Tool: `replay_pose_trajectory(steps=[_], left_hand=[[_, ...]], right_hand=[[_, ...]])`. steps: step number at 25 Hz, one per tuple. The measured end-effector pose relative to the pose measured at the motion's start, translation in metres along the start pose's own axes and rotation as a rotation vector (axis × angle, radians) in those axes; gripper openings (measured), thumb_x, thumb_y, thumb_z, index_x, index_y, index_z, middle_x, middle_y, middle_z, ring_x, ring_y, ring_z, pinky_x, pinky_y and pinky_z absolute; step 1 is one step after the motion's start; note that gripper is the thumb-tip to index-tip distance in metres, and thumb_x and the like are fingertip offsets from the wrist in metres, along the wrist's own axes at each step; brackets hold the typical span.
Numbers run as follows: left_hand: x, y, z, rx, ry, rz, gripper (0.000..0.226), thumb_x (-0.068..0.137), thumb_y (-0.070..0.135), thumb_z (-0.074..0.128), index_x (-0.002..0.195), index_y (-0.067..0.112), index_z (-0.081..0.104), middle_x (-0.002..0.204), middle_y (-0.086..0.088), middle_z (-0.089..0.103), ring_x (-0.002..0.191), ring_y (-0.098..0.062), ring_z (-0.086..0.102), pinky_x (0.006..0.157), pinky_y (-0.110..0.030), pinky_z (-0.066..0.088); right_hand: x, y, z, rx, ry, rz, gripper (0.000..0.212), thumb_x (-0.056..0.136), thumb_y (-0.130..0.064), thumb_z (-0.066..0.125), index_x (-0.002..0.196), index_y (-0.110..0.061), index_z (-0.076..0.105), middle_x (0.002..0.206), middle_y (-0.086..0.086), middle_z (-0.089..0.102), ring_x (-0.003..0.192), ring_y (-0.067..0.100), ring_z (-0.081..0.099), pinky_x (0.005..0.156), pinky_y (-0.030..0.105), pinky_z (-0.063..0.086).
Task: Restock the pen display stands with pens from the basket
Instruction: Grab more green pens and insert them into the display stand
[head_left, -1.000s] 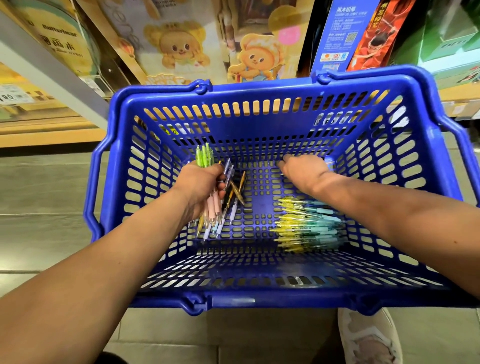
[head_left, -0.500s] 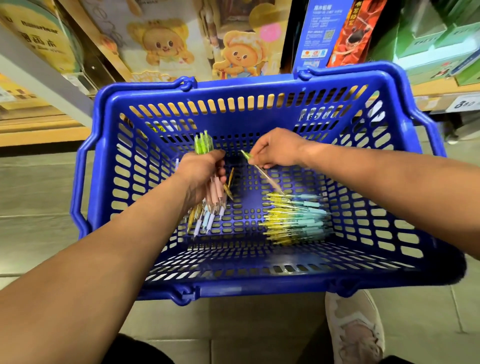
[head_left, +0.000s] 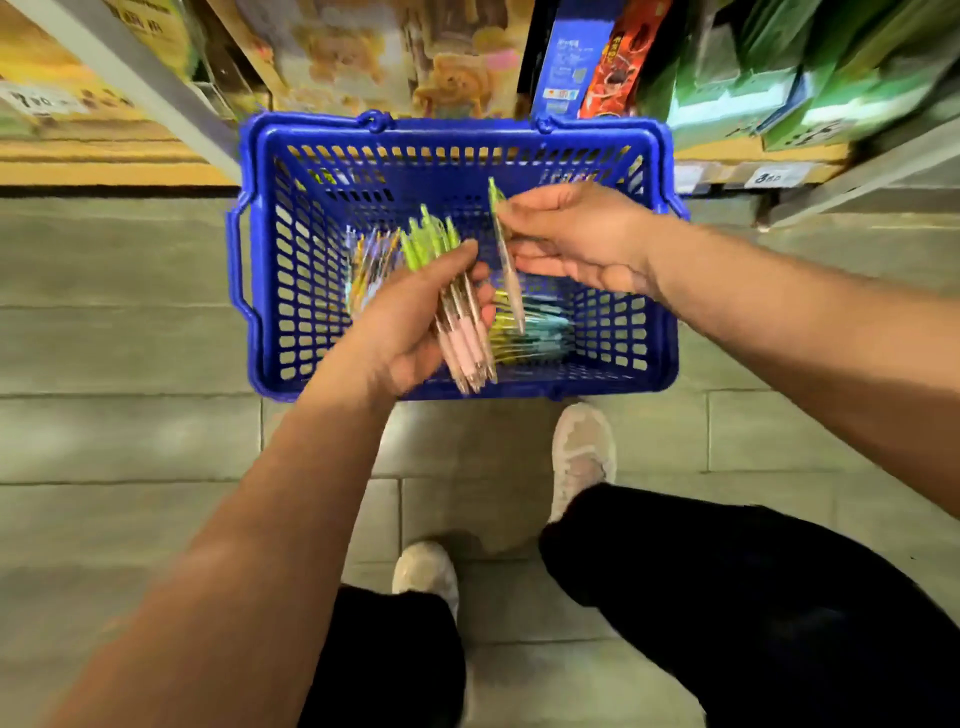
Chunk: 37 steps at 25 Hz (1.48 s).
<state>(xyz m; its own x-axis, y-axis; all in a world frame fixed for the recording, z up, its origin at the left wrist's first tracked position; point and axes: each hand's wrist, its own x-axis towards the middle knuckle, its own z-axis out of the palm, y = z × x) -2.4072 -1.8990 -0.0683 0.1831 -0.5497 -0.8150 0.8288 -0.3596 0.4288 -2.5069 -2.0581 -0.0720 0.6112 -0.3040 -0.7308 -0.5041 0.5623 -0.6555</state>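
We are gripping a bundle of pens (head_left: 464, 332) in our left hand (head_left: 410, 322), fingers curled round the pink barrels while the green tops are fanning upward. Our right hand (head_left: 571, 244) is pinching a single pen (head_left: 506, 262) near its green top and holding it almost upright just beside the bundle; blur is keeping us from telling whether the two are touching. Both hands are hovering above the blue basket (head_left: 457, 129), which is sitting on the tiled floor (head_left: 130, 364) in front of the shelves (head_left: 753, 156).

A second ago the right hand was reaching down onto the basket floor and the left was working low inside. Now both are lifting clear, and this pen is coming up with them. We are judging that it is about to join the bundle, so this handful is nearly gathered.

A yellow-and-teal pile (head_left: 537, 332) is lying on the basket floor under the right hand, and more pens (head_left: 370, 265) are showing, blurred, behind the left. Restocking is far from done, and no display stand is appearing in view.
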Motion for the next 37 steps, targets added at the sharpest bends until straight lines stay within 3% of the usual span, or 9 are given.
replay_pose_trajectory(steps=[4, 10, 13, 16, 18, 22, 27, 32, 37], left_hand=[[-0.118, 0.031, 0.03, -0.08, 0.035, -0.02, 0.008, 0.101, 0.014, 0.055, 0.096, 0.012, 0.06, 0.077, -0.001, 0.059, 0.064, -0.014, 0.058, 0.07, -0.03, 0.05], [-0.318, 0.115, 0.085, -0.047, -0.034, 0.025, 0.012, 0.101, 0.014, 0.055, 0.108, 0.01, 0.065, 0.084, -0.002, 0.076, 0.068, -0.015, 0.073, 0.065, -0.031, 0.061], [-0.415, 0.147, 0.11, -0.027, -0.136, 0.068, 0.015, 0.101, 0.015, 0.057, 0.113, 0.01, 0.064, 0.101, -0.006, 0.078, 0.085, -0.021, 0.077, 0.069, -0.037, 0.062], [-0.501, 0.164, 0.132, 0.019, -0.245, 0.105, 0.026, 0.1, 0.018, 0.06, 0.124, 0.01, 0.06, 0.121, -0.008, 0.074, 0.105, -0.031, 0.073, 0.076, -0.046, 0.061], [-0.546, 0.167, 0.146, 0.08, -0.249, 0.135, 0.032, 0.099, 0.019, 0.062, 0.129, 0.008, 0.058, 0.122, -0.009, 0.074, 0.105, -0.032, 0.073, 0.075, -0.044, 0.061], [-0.601, 0.175, 0.174, 0.199, -0.236, 0.195, 0.028, 0.099, 0.02, 0.063, 0.123, 0.006, 0.062, 0.115, -0.01, 0.076, 0.101, -0.029, 0.075, 0.072, -0.039, 0.062], [-0.631, 0.187, 0.202, 0.27, -0.254, 0.239, 0.03, 0.094, 0.018, 0.071, 0.119, 0.005, 0.063, 0.101, -0.018, 0.077, 0.099, -0.033, 0.075, 0.072, -0.041, 0.062], [-0.621, 0.196, 0.24, 0.313, -0.262, 0.303, 0.031, 0.097, 0.018, 0.068, 0.124, 0.004, 0.063, 0.115, -0.022, 0.073, 0.099, -0.033, 0.074, 0.073, -0.039, 0.061], [-0.59, 0.213, 0.293, 0.287, -0.205, 0.336, 0.033, 0.095, 0.021, 0.069, 0.124, 0.005, 0.065, 0.104, -0.018, 0.075, 0.089, -0.027, 0.075, 0.069, -0.034, 0.061]], right_hand=[[-0.112, -0.056, 0.038, 0.06, 0.036, 0.039, 0.009, 0.094, -0.017, 0.07, 0.101, -0.017, 0.066, 0.103, 0.005, 0.074, 0.091, 0.015, 0.071, 0.088, 0.028, 0.059], [-0.323, -0.162, 0.106, 0.147, 0.143, -0.028, 0.005, 0.092, -0.022, 0.071, 0.091, -0.019, 0.068, 0.087, 0.001, 0.075, 0.073, 0.009, 0.069, 0.07, 0.02, 0.06], [-0.42, -0.207, 0.139, 0.16, 0.169, -0.093, 0.009, 0.094, -0.025, 0.069, 0.095, -0.015, 0.067, 0.098, 0.011, 0.067, 0.084, 0.016, 0.061, 0.068, 0.021, 0.06], [-0.506, -0.241, 0.162, 0.132, 0.228, -0.188, 0.012, 0.094, -0.025, 0.07, 0.098, -0.013, 0.069, 0.089, 0.007, 0.07, 0.076, 0.014, 0.064, 0.063, 0.021, 0.057], [-0.552, -0.255, 0.172, 0.139, 0.271, -0.263, 0.011, 0.094, -0.022, 0.07, 0.094, -0.011, 0.07, 0.087, 0.007, 0.071, 0.075, 0.015, 0.065, 0.062, 0.023, 0.057], [-0.609, -0.27, 0.185, 0.173, 0.335, -0.383, 0.009, 0.097, -0.012, 0.066, 0.088, -0.013, 0.07, 0.079, 0.003, 0.073, 0.07, 0.012, 0.068, 0.063, 0.025, 0.058], [-0.64, -0.281, 0.181, 0.159, 0.309, -0.433, 0.008, 0.096, -0.008, 0.066, 0.1, -0.004, 0.071, 0.092, 0.012, 0.073, 0.081, 0.019, 0.071, 0.068, 0.028, 0.06], [-0.636, -0.305, 0.15, 0.202, 0.215, -0.442, 0.013, 0.097, -0.007, 0.064, 0.107, -0.001, 0.068, 0.092, 0.011, 0.076, 0.082, 0.019, 0.075, 0.068, 0.029, 0.06], [-0.62, -0.346, 0.098, 0.173, 0.156, -0.449, 0.008, 0.097, -0.01, 0.064, 0.101, -0.007, 0.07, 0.09, 0.009, 0.078, 0.084, 0.022, 0.076, 0.071, 0.027, 0.06]])
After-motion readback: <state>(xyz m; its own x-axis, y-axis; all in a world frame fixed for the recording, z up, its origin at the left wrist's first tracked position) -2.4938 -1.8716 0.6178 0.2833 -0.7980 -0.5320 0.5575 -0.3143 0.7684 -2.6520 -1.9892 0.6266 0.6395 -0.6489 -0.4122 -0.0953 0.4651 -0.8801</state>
